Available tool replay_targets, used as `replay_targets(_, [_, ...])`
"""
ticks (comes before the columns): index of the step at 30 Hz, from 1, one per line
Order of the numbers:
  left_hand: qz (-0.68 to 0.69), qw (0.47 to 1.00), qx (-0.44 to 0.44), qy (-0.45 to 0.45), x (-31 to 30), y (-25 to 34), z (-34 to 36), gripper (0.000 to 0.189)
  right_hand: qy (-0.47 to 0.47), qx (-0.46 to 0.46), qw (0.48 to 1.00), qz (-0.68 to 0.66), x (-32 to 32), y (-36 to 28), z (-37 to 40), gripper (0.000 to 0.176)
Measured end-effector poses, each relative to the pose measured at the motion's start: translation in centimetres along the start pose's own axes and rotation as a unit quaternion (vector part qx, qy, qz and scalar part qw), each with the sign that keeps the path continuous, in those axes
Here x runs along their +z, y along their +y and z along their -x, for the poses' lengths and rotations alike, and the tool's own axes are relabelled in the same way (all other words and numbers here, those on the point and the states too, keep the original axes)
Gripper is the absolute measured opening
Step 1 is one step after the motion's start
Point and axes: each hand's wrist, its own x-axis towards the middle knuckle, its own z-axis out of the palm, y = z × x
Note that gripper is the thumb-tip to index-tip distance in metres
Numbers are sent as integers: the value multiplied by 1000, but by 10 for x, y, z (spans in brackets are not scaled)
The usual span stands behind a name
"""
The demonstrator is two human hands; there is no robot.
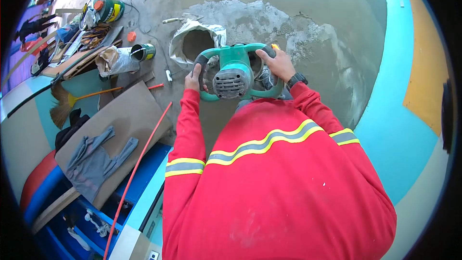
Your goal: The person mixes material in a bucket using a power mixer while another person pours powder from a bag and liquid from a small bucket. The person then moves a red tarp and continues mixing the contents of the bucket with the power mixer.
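Both hands are on the green mixer (232, 74), which hangs out in front of the red-jacketed chest, motor housing facing up. The left hand (194, 80) is curled tight round the dark grip on the left side of the looped handle, fingers wrapped under so only the knuckles and thumb show. The right hand (276, 62) is closed the same way over the top right of the loop, beside a small orange part of the tool; a black watch (297, 79) sits on that wrist. Neither hand has a finger spread loose.

Just beyond the mixer stands an open sack (196, 42), its mouth rolled back, touching the edge of a rough grey patch of mortar (269, 21) that spreads right across the smoother floor. That right side and the far floor are open.

The left is crowded: a small tin (143, 51) and a crumpled bag (114, 61) near the sack, a broom (65, 107) lying flat, and a cardboard sheet (137, 110) carrying grey gloves (94, 159). A red rod (139, 161) runs slantwise along the sheet's near edge, close by the left elbow. A green can (111, 8) lies well off at the back.
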Motion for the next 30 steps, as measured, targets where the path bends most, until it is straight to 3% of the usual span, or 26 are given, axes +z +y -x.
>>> replay_targets(11, [-21,999,34,17,-2,-13,-5,70,7,-21,1000,5,0,-4,-14,67])
replay_targets(14, [-11,999,27,18,-2,-13,-7,69,-31,0,1000,3,-5,-11,-15,75])
replay_targets(20, [-4,1000,22,11,4,-1,-15,68,4,-4,1000,23,12,15,-29,81])
replay_targets(23, [-7,1000,24,11,3,-4,-15,68,28,-5,1000,3,16,16,-31,68])
replay_targets(30, [-6,1000,2,19,-2,-15,-17,68,22,-44,999,-4,9,3,-32,67])
